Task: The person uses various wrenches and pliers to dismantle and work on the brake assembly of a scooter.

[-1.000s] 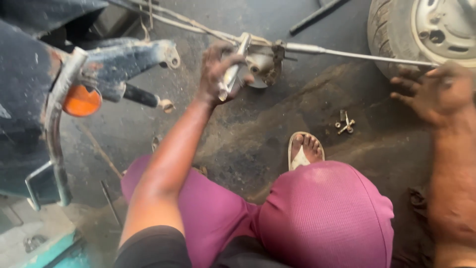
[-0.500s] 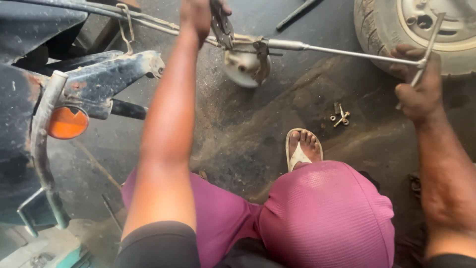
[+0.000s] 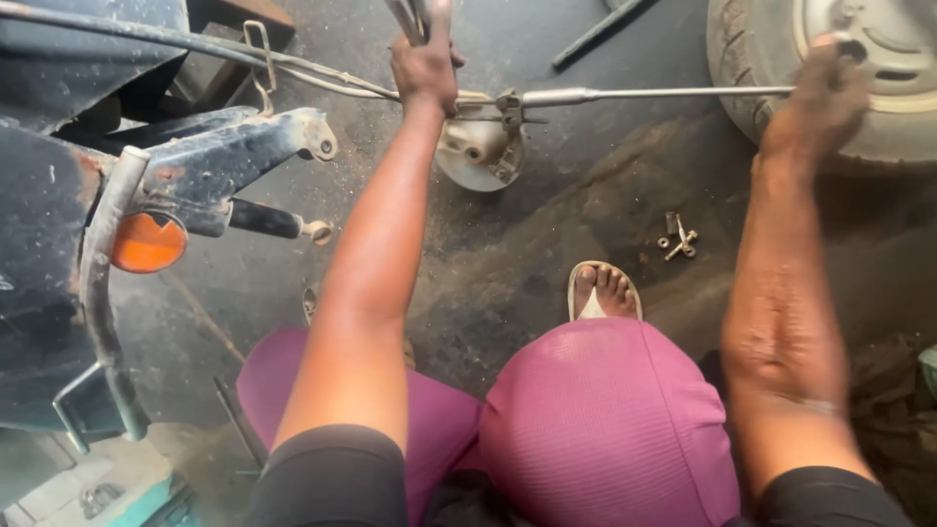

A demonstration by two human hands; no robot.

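Hands on a long steel rod beside a wheel.
Left hand (image 3: 425, 68) clenches a metal tool (image 3: 408, 18) above the rod (image 3: 654, 94) and its round hub (image 3: 478, 151); right hand (image 3: 818, 93), blurred, grip unreadable, rests on the tyre (image 3: 742, 59). The rod looks stiff, heavy, greasy; best gripped mid-shaft.

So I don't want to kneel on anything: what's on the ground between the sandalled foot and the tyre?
In the head view, a small cluster of loose bolts and nuts lies on the dirty floor between the foot and tyre.
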